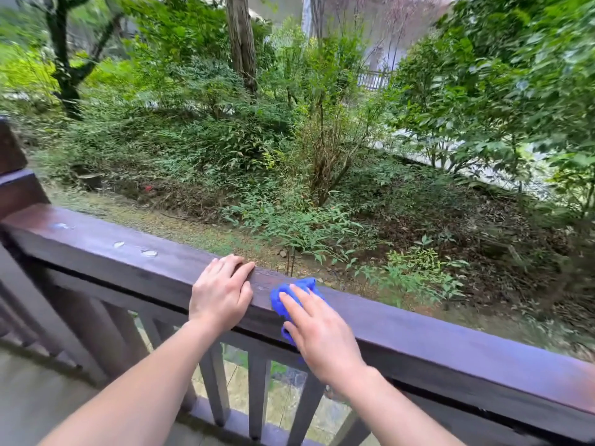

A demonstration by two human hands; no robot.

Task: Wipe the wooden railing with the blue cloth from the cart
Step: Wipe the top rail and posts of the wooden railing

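A dark brown wooden railing [450, 346] runs from the left edge down to the lower right. The blue cloth [283, 292] lies bunched on its top rail and hangs a little over the near side. My right hand [322, 333] presses flat on the cloth, fingers spread. My left hand [222, 292] rests palm down on the bare rail just to the left of the cloth, holding nothing. The cart is out of view.
Pale spots [149, 252] mark the rail top further left. A thick wooden post [13, 175] rises at the far left. Vertical balusters [257, 397] stand below the rail. Beyond it lie bushes, trees and leaf-covered ground [322, 188].
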